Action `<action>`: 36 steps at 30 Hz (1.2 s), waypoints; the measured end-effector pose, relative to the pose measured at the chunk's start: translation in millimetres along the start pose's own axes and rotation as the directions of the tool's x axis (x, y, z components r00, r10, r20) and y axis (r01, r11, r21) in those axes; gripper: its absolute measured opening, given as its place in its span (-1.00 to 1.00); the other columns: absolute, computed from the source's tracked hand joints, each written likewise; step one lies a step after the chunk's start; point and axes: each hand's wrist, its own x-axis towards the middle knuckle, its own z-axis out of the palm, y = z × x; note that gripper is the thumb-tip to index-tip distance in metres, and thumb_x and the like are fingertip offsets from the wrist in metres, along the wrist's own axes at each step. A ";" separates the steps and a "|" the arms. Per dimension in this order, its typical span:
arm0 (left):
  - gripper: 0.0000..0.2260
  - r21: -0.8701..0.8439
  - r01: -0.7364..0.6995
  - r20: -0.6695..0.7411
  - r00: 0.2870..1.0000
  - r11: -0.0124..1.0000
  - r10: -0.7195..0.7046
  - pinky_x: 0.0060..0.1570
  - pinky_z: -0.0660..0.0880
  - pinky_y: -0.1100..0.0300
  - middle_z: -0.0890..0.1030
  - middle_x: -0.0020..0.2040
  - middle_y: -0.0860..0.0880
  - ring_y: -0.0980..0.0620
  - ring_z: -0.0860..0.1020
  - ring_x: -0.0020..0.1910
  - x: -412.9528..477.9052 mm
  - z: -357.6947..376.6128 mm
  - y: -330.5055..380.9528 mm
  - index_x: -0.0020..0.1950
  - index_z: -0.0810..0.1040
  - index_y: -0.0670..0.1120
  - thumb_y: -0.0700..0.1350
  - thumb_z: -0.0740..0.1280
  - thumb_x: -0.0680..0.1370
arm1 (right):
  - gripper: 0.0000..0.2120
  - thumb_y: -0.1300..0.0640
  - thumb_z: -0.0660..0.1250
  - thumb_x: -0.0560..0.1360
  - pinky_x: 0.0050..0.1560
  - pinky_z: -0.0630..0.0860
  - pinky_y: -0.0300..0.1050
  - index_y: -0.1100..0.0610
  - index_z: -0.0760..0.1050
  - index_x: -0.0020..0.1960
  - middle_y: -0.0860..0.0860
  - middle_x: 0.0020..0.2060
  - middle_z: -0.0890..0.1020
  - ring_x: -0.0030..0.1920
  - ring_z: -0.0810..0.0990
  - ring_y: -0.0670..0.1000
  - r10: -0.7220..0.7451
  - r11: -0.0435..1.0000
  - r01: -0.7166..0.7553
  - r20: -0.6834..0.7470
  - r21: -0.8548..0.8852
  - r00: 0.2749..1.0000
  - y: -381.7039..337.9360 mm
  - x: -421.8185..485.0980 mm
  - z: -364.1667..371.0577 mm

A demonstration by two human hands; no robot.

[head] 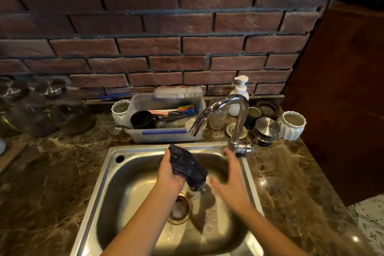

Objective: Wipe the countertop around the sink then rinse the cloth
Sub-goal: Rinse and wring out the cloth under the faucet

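My left hand [169,172] grips a dark, wet cloth [188,165] over the steel sink [133,153], below the spout of the chrome faucet [220,108]. Water drips from the cloth's lower end toward the drain [179,208], which holds foam. My right hand [232,178] is blurred, fingers spread and straight, just right of the cloth and not touching it, below the faucet's handle [243,147]. The brown marble countertop [52,183] surrounds the sink.
Behind the sink a clear plastic tub [166,133] holds a black cup, a brush and utensils. A soap pump bottle [239,93], metal lids [267,129] and white ribbed cups [292,124] crowd the back right. Glass jars [47,108] stand back left. A dark wooden panel [342,89] rises on the right.
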 end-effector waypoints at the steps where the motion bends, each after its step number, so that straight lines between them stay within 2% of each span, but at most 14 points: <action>1: -0.57 -0.014 -0.003 -0.009 1.000 1.000 0.003 0.23 0.38 -0.22 0.52 0.25 -0.25 -0.28 0.49 0.20 -2.1 0.5 0.1 0.38 0.39 -0.12 0.08 0.27 0.59 | -0.09 -0.16 0.41 0.36 0.45 0.13 -0.12 -0.09 -0.01 0.56 -0.18 0.50 0.16 0.49 0.09 -0.19 -0.071 0.990 0.087 0.138 -0.110 0.988 0.9 -10.9 14.4; 3: -0.58 -0.008 -0.009 -0.029 1.000 1.000 0.009 0.22 0.37 -0.20 0.54 0.17 -0.25 -0.28 0.47 0.22 -8.8 1.0 -0.2 0.35 0.39 -0.15 0.10 0.22 0.61 | -0.04 -0.11 0.43 0.36 0.47 0.17 -0.11 -0.16 -0.12 0.54 -0.17 0.52 0.12 0.51 0.05 -0.19 -0.132 0.961 0.184 0.242 -0.207 0.961 3.9 -21.3 36.9; 6: -0.67 -0.030 0.051 -0.032 0.998 0.998 -0.052 0.11 0.37 -0.16 0.53 -0.03 -0.27 -0.28 0.47 0.22 -18.3 -0.8 2.2 0.23 0.40 -0.16 0.07 0.19 0.63 | -0.10 0.03 0.46 0.38 0.29 0.43 -0.15 -0.09 -0.02 0.53 -0.12 0.42 0.28 0.38 0.31 -0.14 -0.071 0.988 0.089 0.140 -0.126 0.988 -12.8 -12.5 46.2; 11: -0.68 0.025 0.061 -0.003 0.998 0.998 -0.061 -0.07 0.43 -0.15 0.57 0.01 -0.24 -0.26 0.52 -0.04 -20.3 -6.2 28.3 0.16 0.49 -0.13 0.10 0.23 0.61 | -0.56 0.16 0.39 0.46 0.10 0.56 -0.10 -0.06 0.40 0.29 -0.10 0.12 0.60 0.12 0.57 -0.06 0.007 0.959 0.072 0.275 -0.275 0.961 -33.9 10.0 41.8; 14: -0.67 0.060 -0.045 -0.021 0.999 0.997 0.046 -0.18 0.45 -0.12 0.58 0.03 -0.18 -0.20 0.54 -0.06 -13.7 -10.5 38.9 0.16 0.54 -0.09 0.13 0.23 0.60 | -0.95 0.14 0.31 0.52 -0.15 0.58 -0.13 0.06 0.54 -0.04 -0.04 -0.20 0.64 -0.21 0.60 -0.10 0.042 0.994 0.003 0.399 -0.112 0.916 -48.7 19.5 43.7; 15: -0.64 0.054 -0.086 -0.026 0.996 0.995 0.088 -0.22 0.46 -0.10 0.59 0.02 -0.16 -0.17 0.56 -0.10 -10.9 -11.9 40.0 0.23 0.53 -0.09 0.14 0.25 0.58 | -0.90 0.19 0.26 0.54 -0.33 0.51 -0.19 0.10 0.51 -0.15 -0.02 -0.32 0.60 -0.37 0.56 -0.12 0.099 0.995 -0.092 0.433 -0.037 0.896 -56.2 19.8 44.8; 18: -0.55 0.064 -0.168 -0.030 0.985 0.984 0.170 -0.30 0.49 0.00 0.61 -0.12 -0.11 -0.06 0.59 -0.19 1.3 -15.0 38.9 0.31 0.48 -0.10 0.16 0.30 0.55 | -0.79 0.44 0.09 0.41 -0.59 0.24 -0.30 0.22 0.44 -0.20 0.08 -0.46 0.47 -0.62 0.35 -0.09 0.257 0.875 -0.444 0.592 0.192 0.764 -70.9 13.7 44.8; 21: -0.60 0.150 -0.189 0.024 0.982 0.970 0.188 -0.30 0.53 0.07 0.60 -0.34 -0.07 -0.02 0.55 -0.29 2.0 -7.9 39.0 0.02 0.50 -0.13 0.21 0.22 0.57 | -0.76 0.41 0.01 0.30 -0.59 0.14 -0.31 0.19 0.39 -0.21 0.04 -0.47 0.41 -0.60 0.23 -0.11 0.232 0.662 -0.689 0.795 0.294 0.561 -67.0 9.0 47.0; 25: -0.61 0.152 -0.133 0.128 0.985 0.979 0.114 -0.15 0.52 0.04 0.45 -0.47 -0.04 0.03 0.46 -0.45 1.2 -7.1 35.3 -0.23 0.47 -0.14 0.16 0.23 0.57 | -0.82 0.30 0.19 0.23 -0.62 0.16 -0.37 0.11 0.39 -0.21 -0.08 -0.52 0.38 -0.62 0.24 -0.17 -0.001 0.431 -0.853 0.945 0.294 0.326 -56.1 4.8 54.3; 28: -0.60 0.151 -0.093 0.200 0.978 0.984 0.061 -0.15 0.51 0.02 0.41 -0.53 0.01 0.05 0.46 -0.53 0.8 -13.8 29.2 -0.32 0.45 -0.10 0.16 0.22 0.58 | -0.88 0.28 0.21 0.34 -0.62 0.21 -0.38 0.10 0.45 -0.21 -0.07 -0.50 0.42 -0.62 0.30 -0.17 -0.076 0.353 -0.897 0.964 0.266 0.256 -48.8 1.2 55.8; 30: -0.53 0.203 -0.092 0.199 0.979 0.975 0.051 -0.44 0.45 0.19 0.36 -0.57 0.04 0.10 0.38 -0.61 -0.8 -14.8 27.3 -0.38 0.36 -0.06 0.23 0.12 0.60 | -0.81 0.34 0.16 0.31 -0.55 0.30 -0.37 0.15 0.45 -0.15 -0.01 -0.42 0.51 -0.56 0.39 -0.14 0.046 0.362 -0.902 0.962 0.236 0.271 -51.4 0.6 51.8; 31: -0.51 0.239 -0.111 0.194 0.979 0.965 0.064 -0.55 0.37 0.26 0.34 -0.59 0.05 0.12 0.34 -0.64 -0.4 -14.9 28.7 -0.39 0.33 -0.04 0.26 0.08 0.60 | -0.77 0.35 0.16 0.32 -0.46 0.39 -0.35 0.17 0.45 -0.08 0.04 -0.35 0.58 -0.49 0.47 -0.11 0.144 0.410 -0.881 0.937 0.236 0.318 -53.2 0.6 49.8; 34: -0.56 0.179 -0.050 0.072 0.997 0.983 0.037 -0.51 0.37 0.28 0.43 -0.54 0.04 0.10 0.39 -0.58 -2.2 -15.6 39.5 -0.36 0.41 -0.03 0.25 0.19 0.57 | -0.64 0.27 0.26 0.46 -0.13 0.64 -0.08 0.06 0.39 0.23 0.10 0.08 0.63 -0.07 0.67 0.03 0.280 0.688 -0.666 0.740 0.289 0.611 -53.7 -2.9 51.9; 36: -0.68 0.092 -0.073 -0.098 0.992 0.993 0.082 -0.22 0.52 0.16 0.63 -0.29 -0.08 0.03 0.54 -0.33 11.8 -22.9 52.0 -0.13 0.56 -0.05 0.20 0.28 0.53 | -0.49 0.11 0.37 0.45 0.04 0.61 -0.01 -0.10 0.27 0.33 -0.01 0.28 0.45 0.20 0.56 0.02 0.207 0.898 -0.359 0.474 0.254 0.856 -51.6 -13.1 52.9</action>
